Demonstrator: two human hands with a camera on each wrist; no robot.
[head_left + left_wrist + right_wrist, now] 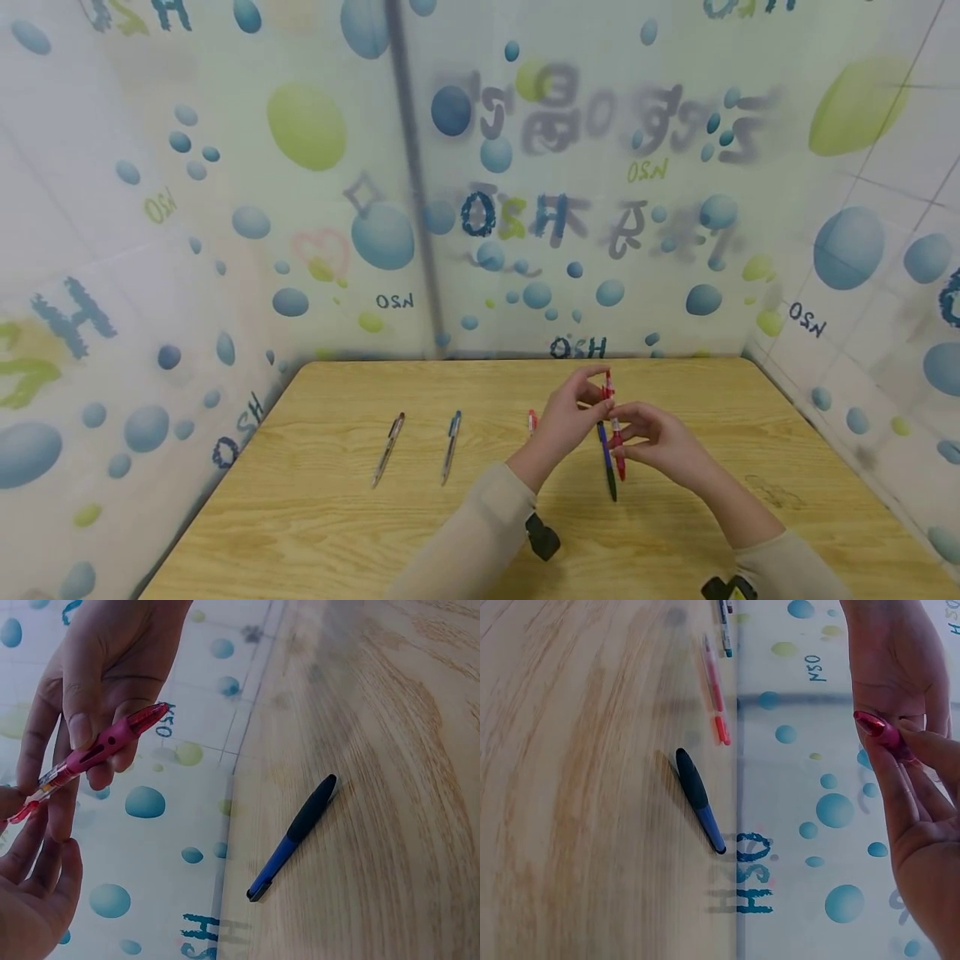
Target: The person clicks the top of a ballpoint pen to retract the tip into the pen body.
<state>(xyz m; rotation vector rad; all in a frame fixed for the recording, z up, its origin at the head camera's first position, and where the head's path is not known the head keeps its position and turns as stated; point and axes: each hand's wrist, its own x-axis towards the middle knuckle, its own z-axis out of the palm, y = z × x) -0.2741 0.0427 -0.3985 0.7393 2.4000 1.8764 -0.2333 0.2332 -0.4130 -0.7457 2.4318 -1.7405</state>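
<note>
Both hands hold a red pen (pixel 617 450) above the table. My left hand (pixel 562 421) has its index fingertip at the pen's upper end and its thumb near the middle. With thumb and fingers, my right hand (pixel 667 446) grips the lower barrel; in the left wrist view that hand's thumb lies along the red grip (pixel 97 752). The pen's pointed red tip (pixel 870 724) shows in the right wrist view. Below the hands, a blue pen (pixel 607 462) with a dark grip lies on the table.
Left of the hands, a clear pen with a dark top (pixel 388 450) and one with a blue top (pixel 451 447) lie apart on the wooden table (pixel 315 533). A red-capped pen (pixel 532 421) is partly hidden behind the left hand. Patterned curtains (pixel 360 333) surround the table.
</note>
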